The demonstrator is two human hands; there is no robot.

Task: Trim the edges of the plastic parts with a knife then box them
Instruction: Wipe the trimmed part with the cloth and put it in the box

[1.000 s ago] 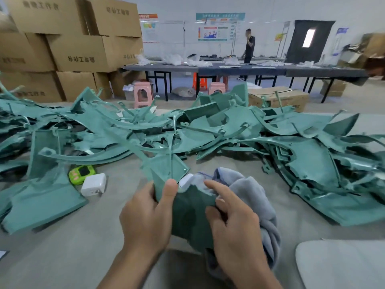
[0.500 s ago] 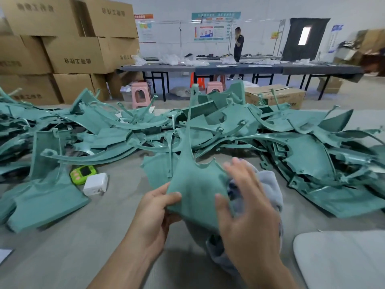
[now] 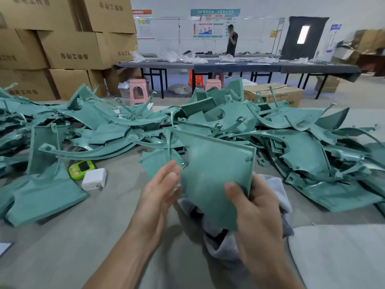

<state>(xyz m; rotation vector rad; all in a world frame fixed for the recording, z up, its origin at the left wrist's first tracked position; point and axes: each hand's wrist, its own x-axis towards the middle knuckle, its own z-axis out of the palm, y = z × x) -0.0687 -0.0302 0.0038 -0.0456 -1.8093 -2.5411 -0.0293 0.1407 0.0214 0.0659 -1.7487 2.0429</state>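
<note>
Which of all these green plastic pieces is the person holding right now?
The flat green panel held up in front, pinched by the right hand; every other piece lies in the pile on the table.

Long dark table [image 3: 237,66] across the back — white plastic bags [image 3: 183,57] on top, pink stools [image 3: 138,90] in front, orange stool [image 3: 195,79] underneath, a person [image 3: 231,41] standing behind, posters [image 3: 214,24] beyond.

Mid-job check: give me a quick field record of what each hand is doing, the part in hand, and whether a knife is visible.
right hand: grips the plastic part, thumb on its face
left hand: fingers straight, at the part's left edge
under the part: grey cloth
knife: none visible
behind: pile of green parts on the table
far left of the part: green device, white adapter
</note>
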